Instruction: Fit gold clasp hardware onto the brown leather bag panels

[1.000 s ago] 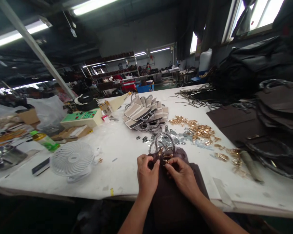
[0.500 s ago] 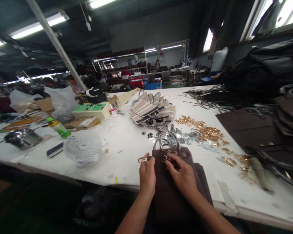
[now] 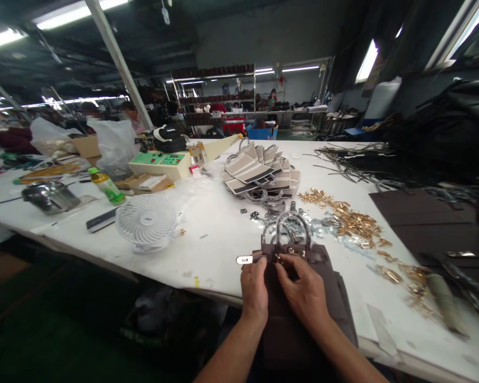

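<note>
A dark brown handbag (image 3: 291, 319) with wrapped loop handles (image 3: 293, 226) leans at the table's front edge. My left hand (image 3: 254, 290) pinches a brown strap at the bag's upper left; the strap's gold metal tip (image 3: 245, 259) sticks out to the left. Closed at the fingertips, my right hand (image 3: 303, 287) holds a small metal piece against the bag's upper front. That piece is mostly hidden by the fingers. Just above the right hand, a gold fitting (image 3: 296, 251) sits on the bag.
Gold metal parts (image 3: 357, 223) lie behind and right of the bag, with striped bag pieces (image 3: 255, 173) farther back. A white fan (image 3: 147, 221), a bottle (image 3: 107, 186) and a metal pot (image 3: 50, 197) stand left. Brown panels (image 3: 427, 218) lie right. People sit far back.
The view has turned left, so most things appear farther right. The strap's metal tip now lies flatter and faces the camera, and both hands remain at the bag's top.
</note>
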Action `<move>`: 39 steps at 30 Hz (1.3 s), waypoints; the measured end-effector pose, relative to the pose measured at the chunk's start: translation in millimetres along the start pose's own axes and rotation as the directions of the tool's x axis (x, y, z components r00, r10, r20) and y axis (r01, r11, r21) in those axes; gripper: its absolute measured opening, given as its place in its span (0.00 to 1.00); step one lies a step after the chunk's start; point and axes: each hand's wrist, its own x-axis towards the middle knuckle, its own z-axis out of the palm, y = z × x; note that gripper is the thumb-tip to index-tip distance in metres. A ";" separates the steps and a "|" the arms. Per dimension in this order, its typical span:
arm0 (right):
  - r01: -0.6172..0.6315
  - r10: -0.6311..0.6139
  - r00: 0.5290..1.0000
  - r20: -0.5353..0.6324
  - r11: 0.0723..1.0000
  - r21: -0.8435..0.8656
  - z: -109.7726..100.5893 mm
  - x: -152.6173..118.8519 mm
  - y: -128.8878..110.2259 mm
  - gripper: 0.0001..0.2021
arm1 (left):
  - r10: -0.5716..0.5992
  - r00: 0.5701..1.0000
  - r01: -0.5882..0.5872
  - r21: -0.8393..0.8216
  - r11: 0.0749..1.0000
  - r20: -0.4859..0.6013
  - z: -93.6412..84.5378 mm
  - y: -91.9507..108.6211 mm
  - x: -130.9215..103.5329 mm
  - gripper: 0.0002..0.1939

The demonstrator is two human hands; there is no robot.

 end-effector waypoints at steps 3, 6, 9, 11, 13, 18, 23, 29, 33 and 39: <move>-0.029 0.030 0.999 0.033 0.999 -0.027 -0.8 2.5 -4.0 0.10 | 0.042 0.998 -0.044 0.031 0.999 0.047 0.6 0.7 -3.7 0.13; -0.050 0.055 0.996 0.071 0.997 -0.064 -1.7 6.5 -6.6 0.10 | 0.051 0.996 -0.054 0.038 0.998 0.071 0.8 2.2 -5.7 0.12; -0.038 0.054 0.989 0.136 0.992 -0.123 -4.4 12.2 -8.9 0.08 | 0.055 0.994 -0.060 0.044 0.997 0.098 2.1 5.1 -5.4 0.12; -0.011 0.044 0.981 0.189 0.985 -0.171 -6.5 16.8 -10.9 0.08 | 0.057 0.993 -0.064 0.066 0.996 0.103 3.6 7.0 -4.5 0.12; 0.007 0.043 0.973 0.228 0.976 -0.217 -8.0 21.1 -13.1 0.08 | 0.057 0.994 -0.067 0.098 0.993 0.096 4.8 7.2 -3.6 0.11; 0.015 0.068 0.953 0.296 0.962 -0.271 -9.0 27.7 -14.3 0.07 | 0.043 0.998 -0.051 0.154 0.987 0.056 3.7 -3.0 -2.5 0.12; -0.001 0.095 0.928 0.359 0.968 -0.252 -12.2 33.2 -12.8 0.05 | 0.054 0.998 -0.060 0.186 0.981 0.036 1.3 -12.6 -4.2 0.14; -0.047 0.134 0.915 0.381 0.973 -0.227 -14.4 37.4 -11.9 0.07 | 0.078 0.996 -0.084 0.231 0.969 0.033 0.2 -13.7 -4.1 0.15; -0.055 0.133 0.914 0.383 0.977 -0.208 -12.7 38.1 -10.4 0.07 | 0.111 0.993 -0.119 0.280 0.953 0.045 -0.4 -8.6 -5.4 0.15; -0.276 0.231 0.870 0.435 0.960 0.043 -15.7 39.7 -4.1 0.10 | 0.058 0.998 -0.058 0.233 0.971 0.006 -0.2 -3.9 -7.8 0.15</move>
